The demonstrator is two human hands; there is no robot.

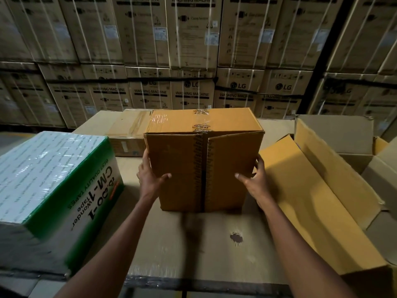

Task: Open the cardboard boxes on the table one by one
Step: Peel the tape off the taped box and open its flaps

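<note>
A brown cardboard box stands in the middle of the cardboard-covered table, with printed tape across its top and down the seam of the face toward me. My left hand grips its left edge, thumb on the near face and fingers round the side. On the right edge my right hand holds the box the same way. The box's flaps are closed.
A green and white tape carton wrapped in plastic sits at the left. A low taped box lies behind it. An opened box with spread flaps lies at the right. Stacked washing machine cartons wall the back.
</note>
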